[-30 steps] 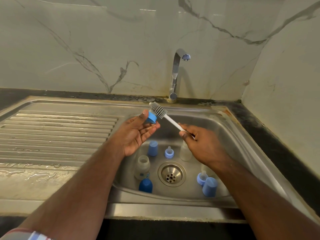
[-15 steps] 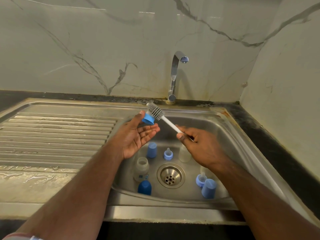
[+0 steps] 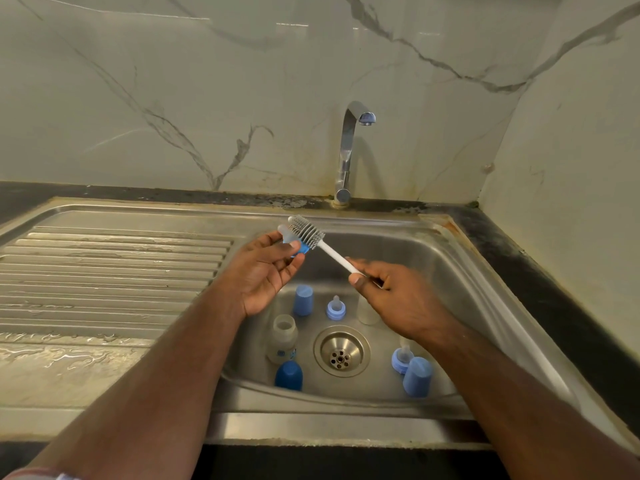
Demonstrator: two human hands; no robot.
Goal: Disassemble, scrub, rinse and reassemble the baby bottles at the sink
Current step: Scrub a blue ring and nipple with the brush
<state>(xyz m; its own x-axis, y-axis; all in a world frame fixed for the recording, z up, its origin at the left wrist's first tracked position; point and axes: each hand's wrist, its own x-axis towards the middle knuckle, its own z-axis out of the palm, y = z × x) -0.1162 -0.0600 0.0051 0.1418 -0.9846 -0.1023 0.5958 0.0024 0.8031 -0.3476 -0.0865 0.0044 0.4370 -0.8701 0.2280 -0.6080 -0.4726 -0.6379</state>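
My left hand (image 3: 265, 273) holds a blue collar with a clear teat (image 3: 290, 241) between thumb and fingertips, above the sink's left rim. My right hand (image 3: 398, 296) grips the white handle of a bottle brush (image 3: 310, 234), whose grey bristle head lies against the teat piece. Down in the sink basin (image 3: 408, 258) stand a clear bottle (image 3: 282, 337), a second clear bottle (image 3: 367, 311) partly behind my right hand, a light blue cap (image 3: 303, 299), a dark blue cap (image 3: 289, 375), another light blue cap (image 3: 418, 375), and two blue teat collars (image 3: 335, 308) (image 3: 401, 358).
A chrome tap (image 3: 348, 150) stands behind the basin with no water running. The ribbed steel drainboard (image 3: 104, 271) stretches to the left, wet near its front. The round drain (image 3: 341, 351) sits mid-basin. Marble walls close the back and right.
The teat piece has turned in my left hand so the clear teat points up-left, and my thumb now lies over it. The brush head has shifted slightly left against it.
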